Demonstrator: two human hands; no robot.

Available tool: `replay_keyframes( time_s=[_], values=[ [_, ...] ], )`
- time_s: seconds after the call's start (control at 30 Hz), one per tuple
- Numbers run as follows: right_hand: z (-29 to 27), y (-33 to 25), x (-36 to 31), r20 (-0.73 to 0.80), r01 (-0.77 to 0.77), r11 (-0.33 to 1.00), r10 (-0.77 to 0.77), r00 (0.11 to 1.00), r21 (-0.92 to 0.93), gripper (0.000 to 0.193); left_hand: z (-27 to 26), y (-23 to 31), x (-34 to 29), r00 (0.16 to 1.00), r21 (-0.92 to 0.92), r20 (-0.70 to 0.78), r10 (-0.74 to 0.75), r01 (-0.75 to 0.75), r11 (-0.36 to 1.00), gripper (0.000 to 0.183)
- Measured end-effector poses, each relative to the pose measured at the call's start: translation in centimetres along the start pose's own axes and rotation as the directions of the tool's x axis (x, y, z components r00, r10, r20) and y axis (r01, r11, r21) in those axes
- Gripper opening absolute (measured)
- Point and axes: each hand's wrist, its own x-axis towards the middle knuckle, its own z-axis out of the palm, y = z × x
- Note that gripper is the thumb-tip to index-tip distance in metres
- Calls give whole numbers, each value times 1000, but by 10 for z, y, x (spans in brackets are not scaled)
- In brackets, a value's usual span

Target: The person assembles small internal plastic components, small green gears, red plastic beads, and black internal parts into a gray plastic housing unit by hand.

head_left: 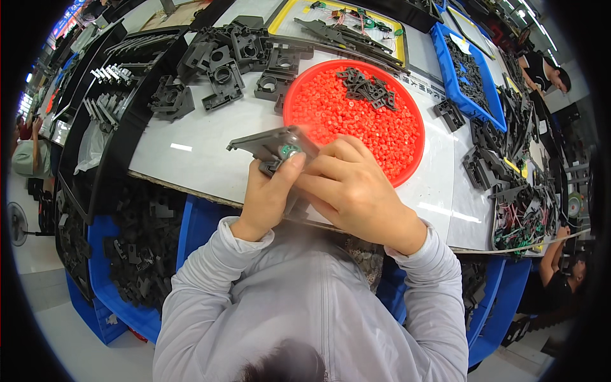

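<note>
My left hand [266, 194] grips a dark grey plastic housing [258, 143] above the near edge of the table, its thumb pressed beside a small green part set in the housing. Close against it on the right, my right hand [356, 184] has its fingers bent and drawn together at the housing's side; whatever they pinch is hidden behind them. Just beyond my hands stands a round red tray [417, 156] full of small red plastic pieces [318, 95]. A heap of small black plastic parts [369, 89] lies on top of the red pieces.
Several grey housings [223, 76] are grouped at the far left of the white table [210, 146]. A black tray [105, 172] holds metal pieces at left. Rightward are a blue bin [471, 95] of dark parts and wired green boards [522, 219]. Other people sit at far right.
</note>
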Motion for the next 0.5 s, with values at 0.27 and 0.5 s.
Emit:
replay_keyframes(
  time_s=[0.27,0.5],
  values=[
    [-38,0,-46,-270,-338,931,364,892,138,16,-3,2,4,999,-153,-9,49,-50,987,49],
    [-4,3,-80,72,-423,180,854,515,888,18,10,5,2,988,-99,-82,133,-141,985,48]
  ],
)
